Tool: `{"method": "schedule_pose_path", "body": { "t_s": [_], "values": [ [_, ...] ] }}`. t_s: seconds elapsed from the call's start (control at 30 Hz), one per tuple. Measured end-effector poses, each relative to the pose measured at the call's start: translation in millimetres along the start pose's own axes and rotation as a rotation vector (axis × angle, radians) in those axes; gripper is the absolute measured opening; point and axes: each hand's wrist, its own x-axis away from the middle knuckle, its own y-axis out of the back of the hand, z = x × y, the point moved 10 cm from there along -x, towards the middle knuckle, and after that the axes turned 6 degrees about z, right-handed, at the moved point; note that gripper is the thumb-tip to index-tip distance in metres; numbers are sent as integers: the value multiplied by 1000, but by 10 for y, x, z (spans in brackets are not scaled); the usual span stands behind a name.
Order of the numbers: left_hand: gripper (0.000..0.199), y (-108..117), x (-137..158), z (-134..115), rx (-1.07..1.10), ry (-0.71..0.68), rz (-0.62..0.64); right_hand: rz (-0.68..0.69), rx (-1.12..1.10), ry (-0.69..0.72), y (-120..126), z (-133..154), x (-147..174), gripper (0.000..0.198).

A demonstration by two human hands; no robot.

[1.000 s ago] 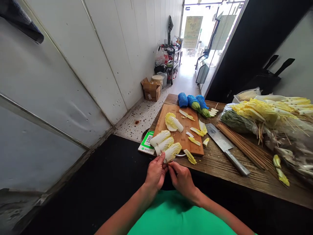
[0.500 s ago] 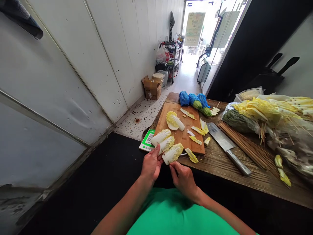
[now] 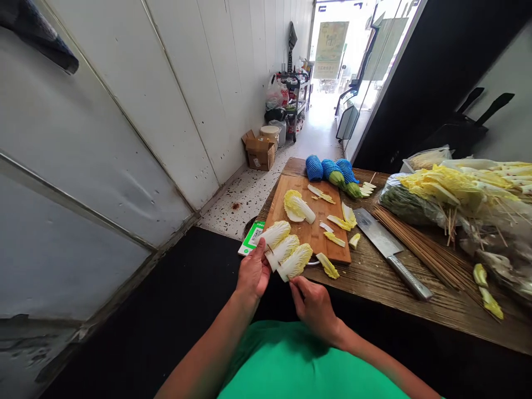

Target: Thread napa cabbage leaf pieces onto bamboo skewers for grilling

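Note:
Three napa cabbage leaves [image 3: 296, 260] lie in an overlapping row, pale stems towards me and yellow frilled tips away. A thin bamboo skewer [image 3: 269, 250] shows as a short brown piece at their stems; the rest is hidden. My left hand [image 3: 252, 272] is closed on the stem of the leaf at the far end, thumb on top. At the near end, my right hand [image 3: 313, 299] pinches at the stem of the closest leaf, where the skewer's end seems to be, mostly covered by fingers. Loose cabbage leaves [image 3: 300, 207] rest on the wooden cutting board [image 3: 276, 202].
Right of the board lie a cleaver [image 3: 393, 255] and a bundle of bamboo skewers [image 3: 424, 249]. Skewered cabbage [image 3: 453, 183] is piled beyond them. Blue-netted vegetables [image 3: 332, 169] stand behind the board. A green QR-code sign [image 3: 251, 235] sits at its left corner.
My left hand has shifted slightly left and up, its fingers now at the far leaf's stem. The leaves have moved a little to the right, and the right hand stays at the near end.

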Motion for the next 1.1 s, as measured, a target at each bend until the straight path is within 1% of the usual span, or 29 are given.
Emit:
{"method": "schedule_pose_path", "body": {
  "t_s": [0.13,0.3,0.5,0.63,0.87,1.0,1.1],
  "values": [
    [21,24,-67,24,25,24,-38,10,-14,3,-11,18,20,22],
    [30,-7,-53,64,16,59,-21,27,-35,-2,2,22,24,24],
    [26,-43,-25,67,-28,57,-13,31,-77,-13,19,28,54,24],
    [28,-62,-16,131,-29,73,-3,17,-92,-21,28,38,59,24],
    [23,-35,-61,119,-12,38,-14,-4,-48,-40,23,10,43,24],
    [22,-44,-81,185,-42,84,-2,0,-44,-46,50,-23,0,24],
    [25,-41,-108,197,-26,109,12,8,-75,-67,70,-99,-13,22]
  ]
}}
